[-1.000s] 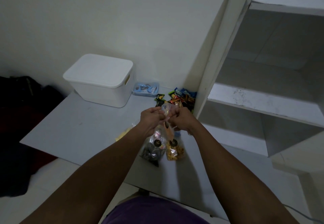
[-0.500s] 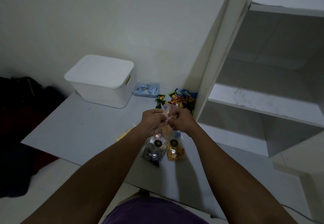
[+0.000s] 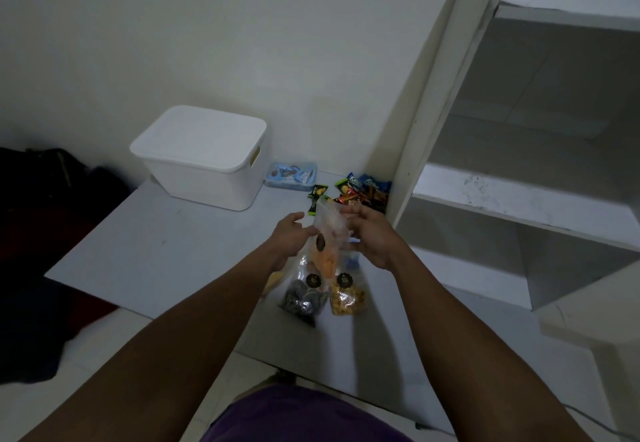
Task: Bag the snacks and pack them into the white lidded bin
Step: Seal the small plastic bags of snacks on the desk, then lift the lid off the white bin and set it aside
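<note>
Bagging under way: right hand (image 3: 367, 236), grip pinching a clear bag (image 3: 329, 225) above the desk (image 3: 156, 251); left hand (image 3: 293, 235), grip slack beside it. Two filled bags (image 3: 323, 298) lie beneath; loose snacks (image 3: 362, 192) wait; white lidded bin (image 3: 204, 161), rear left, lid on, apparently unpacked.

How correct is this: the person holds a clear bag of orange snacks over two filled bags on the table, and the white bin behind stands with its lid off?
Only the lid is wrong: the head view shows the white bin with its lid on. The rest holds: the clear bag hangs over two filled bags on the table.
</note>
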